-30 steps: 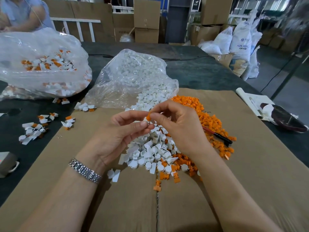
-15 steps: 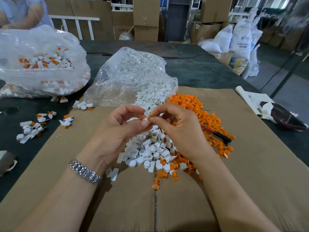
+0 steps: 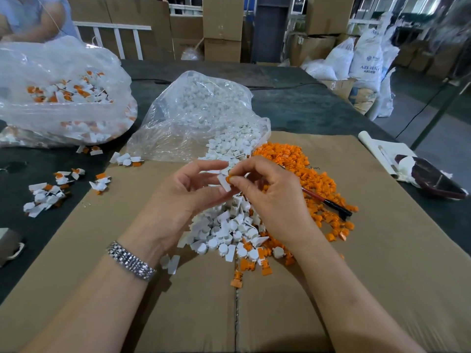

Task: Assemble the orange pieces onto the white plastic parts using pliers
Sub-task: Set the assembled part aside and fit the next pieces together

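Observation:
My left hand (image 3: 178,192) pinches a small white plastic part (image 3: 224,184) above the heap. My right hand (image 3: 270,197) pinches an orange piece (image 3: 229,178) and holds it against the top of that white part. Under both hands lies a pile of loose white parts (image 3: 229,225), with a pile of orange pieces (image 3: 316,184) to its right. Red-and-black pliers (image 3: 328,203) lie on the orange pile, partly hidden behind my right hand; neither hand touches them.
All this sits on flattened cardboard (image 3: 382,250) over a dark table. A clear bag of white parts (image 3: 193,115) lies behind, a bag of assembled pieces (image 3: 58,98) at far left. Assembled pieces (image 3: 48,192) are scattered left. A dark shoe-like object (image 3: 433,179) lies right. Another person sits top left.
The orange piece has come down onto the white part between my fingertips; both hands stayed above the pile. The view has shifted a little.

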